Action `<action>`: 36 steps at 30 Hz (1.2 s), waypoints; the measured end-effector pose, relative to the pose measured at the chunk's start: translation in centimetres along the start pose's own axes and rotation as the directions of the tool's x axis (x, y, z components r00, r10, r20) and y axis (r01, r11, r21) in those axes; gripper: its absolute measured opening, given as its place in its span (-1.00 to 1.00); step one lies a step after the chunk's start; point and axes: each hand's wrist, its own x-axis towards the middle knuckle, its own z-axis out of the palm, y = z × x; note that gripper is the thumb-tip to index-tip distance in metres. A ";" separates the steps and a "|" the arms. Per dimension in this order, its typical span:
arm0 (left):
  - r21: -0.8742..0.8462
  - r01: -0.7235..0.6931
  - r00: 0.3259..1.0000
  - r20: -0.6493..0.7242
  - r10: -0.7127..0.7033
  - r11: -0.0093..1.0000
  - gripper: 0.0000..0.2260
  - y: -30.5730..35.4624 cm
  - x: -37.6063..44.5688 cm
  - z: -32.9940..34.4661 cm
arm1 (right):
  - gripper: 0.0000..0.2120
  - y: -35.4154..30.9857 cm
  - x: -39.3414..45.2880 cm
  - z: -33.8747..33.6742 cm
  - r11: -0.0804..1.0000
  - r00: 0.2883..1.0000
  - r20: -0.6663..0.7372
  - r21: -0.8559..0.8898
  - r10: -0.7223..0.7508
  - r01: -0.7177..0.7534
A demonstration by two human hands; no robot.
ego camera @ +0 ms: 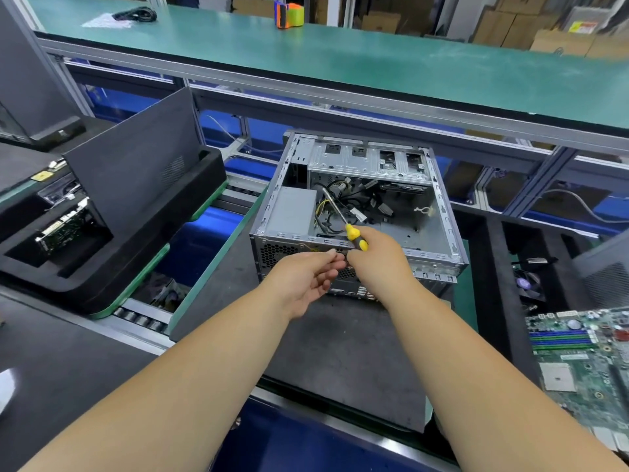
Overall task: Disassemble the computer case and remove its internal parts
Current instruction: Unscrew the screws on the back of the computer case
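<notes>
An open grey computer case [439,212] lies on its side on a dark mat, its rear panel toward me. Inside are a grey power supply [294,211], loose cables [343,206] and a drive cage [367,158]. My right hand [377,257] grips a yellow-and-black screwdriver [355,236], its shaft pointing up over the case interior. My left hand [306,277] is at the rear panel's top edge, thumb and fingertips meeting my right hand's fingers around something small that I cannot make out.
A green motherboard [585,359] lies at the right. Black foam trays [102,233] with parts and a dark panel [136,158] stand at the left. A small fan [526,284] sits right of the case. A green shelf [374,56] runs across the back.
</notes>
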 end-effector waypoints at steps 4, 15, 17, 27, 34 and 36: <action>-0.008 0.000 0.999 0.048 0.001 1.000 -0.90 0.1 0.1 1.4 | -0.88 0.6 -1.5 -1.4 0.980 1.000 -0.017 0.198 -0.019 0.022; 0.274 -0.031 0.970 0.241 -0.038 0.961 -0.81 -3.4 0.8 8.9 | -0.90 7.5 -4.8 -8.5 0.960 0.969 -0.213 0.274 0.125 -0.064; 0.373 -0.060 0.965 0.260 -0.042 0.926 -0.81 -4.2 0.9 10.5 | -0.89 9.7 -5.4 -10.0 0.954 0.940 -0.289 0.284 0.183 -0.099; 0.533 -0.193 0.912 0.408 -0.050 0.824 -0.85 -6.2 1.4 16.3 | -0.89 19.7 -7.9 -13.3 0.883 0.836 -0.292 0.218 0.465 -0.415; 0.534 -0.366 0.856 0.514 0.050 0.762 -0.85 -5.3 0.8 17.5 | -0.97 21.1 -7.7 -13.9 0.853 0.819 -0.304 0.364 0.487 -0.373; 0.514 -0.415 0.846 0.521 0.111 0.751 -0.85 -4.3 0.4 17.4 | -0.87 20.3 -7.4 -13.8 0.850 0.829 -0.295 0.399 0.475 -0.345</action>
